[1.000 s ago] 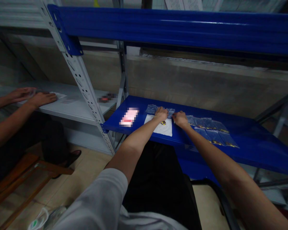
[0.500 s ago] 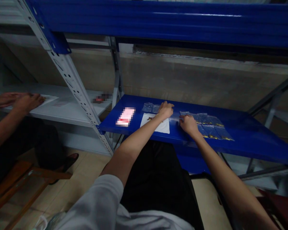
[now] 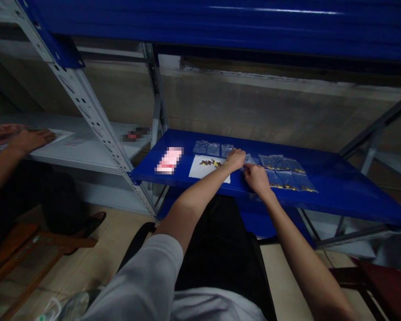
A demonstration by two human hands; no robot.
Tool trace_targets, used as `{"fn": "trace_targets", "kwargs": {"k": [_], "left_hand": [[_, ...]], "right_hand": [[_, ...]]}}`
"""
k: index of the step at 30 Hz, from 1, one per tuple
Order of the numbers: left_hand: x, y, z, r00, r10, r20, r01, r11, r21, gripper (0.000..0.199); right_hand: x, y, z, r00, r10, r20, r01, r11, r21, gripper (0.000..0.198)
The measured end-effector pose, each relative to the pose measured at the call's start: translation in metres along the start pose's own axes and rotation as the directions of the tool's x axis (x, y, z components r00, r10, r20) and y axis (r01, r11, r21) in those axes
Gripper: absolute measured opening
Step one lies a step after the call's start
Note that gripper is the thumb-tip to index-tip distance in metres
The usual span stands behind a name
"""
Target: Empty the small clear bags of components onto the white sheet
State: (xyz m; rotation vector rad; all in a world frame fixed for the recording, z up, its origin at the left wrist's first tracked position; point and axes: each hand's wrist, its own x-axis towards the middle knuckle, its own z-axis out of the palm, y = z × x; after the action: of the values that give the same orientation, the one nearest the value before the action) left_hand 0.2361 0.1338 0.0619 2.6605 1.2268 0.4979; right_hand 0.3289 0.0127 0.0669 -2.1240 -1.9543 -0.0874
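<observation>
Small clear bag [image 3: 249, 160] flat btwn both hands, long axis unclear.

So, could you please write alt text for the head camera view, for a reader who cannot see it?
A person's left hand and right hand meet over a small clear bag on a blue shelf, beside a white sheet with small dark parts and rows of filled bags. Another person's hands rest on a grey shelf at left.
</observation>
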Motion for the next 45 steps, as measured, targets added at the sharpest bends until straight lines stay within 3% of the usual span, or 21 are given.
{"fn": "trace_targets", "kwargs": {"k": [8,14,19,22,24,28,34,39,45], "left_hand": [[-0.006,0.004,0.000,0.999,0.020,0.043,-0.019,0.999,-0.032,0.026],[-0.015,0.000,-0.007,1.000,-0.003,0.019,0.005,0.992,-0.124,0.021],[-0.026,-0.008,-0.029,1.000,-0.027,-0.001,0.026,0.971,-0.236,0.020],[-0.038,-0.016,-0.050,1.000,-0.014,0.012,0.017,0.947,-0.321,0.020],[-0.051,-0.021,-0.064,1.000,0.012,-0.011,-0.015,0.893,-0.450,0.015],[-0.088,-0.020,-0.083,0.989,0.030,-0.145,-0.127,0.682,-0.721,0.005],[-0.153,0.001,-0.095,0.964,-0.114,-0.242,-0.175,0.415,-0.893,0.002],[-0.179,0.007,-0.098,0.943,-0.183,-0.277,-0.179,0.423,-0.888,0.004],[-0.190,0.010,-0.100,0.945,-0.204,-0.256,-0.144,0.444,-0.884,0.002]], "right_hand": [[-0.001,0.000,-0.010,0.998,-0.024,0.052,0.021,0.999,0.044,0.034],[-0.003,0.008,-0.015,0.999,-0.049,0.021,0.044,0.979,0.198,0.030],[-0.001,0.014,-0.017,0.999,0.008,0.039,-0.023,0.922,0.387,0.027],[0.000,0.013,-0.023,0.999,0.022,0.033,-0.037,0.837,0.546,0.025],[-0.002,0.007,-0.031,0.999,-0.005,0.033,-0.018,0.737,0.675,0.026],[-0.016,-0.017,-0.057,0.997,-0.082,0.013,0.033,0.540,0.841,0.039],[-0.032,-0.048,-0.084,0.986,-0.164,0.016,0.069,0.499,0.864,0.049],[-0.031,-0.055,-0.084,0.983,-0.178,0.034,0.060,0.499,0.865,0.049],[-0.038,-0.060,-0.082,0.981,-0.191,0.029,0.062,0.452,0.890,0.034]]}}
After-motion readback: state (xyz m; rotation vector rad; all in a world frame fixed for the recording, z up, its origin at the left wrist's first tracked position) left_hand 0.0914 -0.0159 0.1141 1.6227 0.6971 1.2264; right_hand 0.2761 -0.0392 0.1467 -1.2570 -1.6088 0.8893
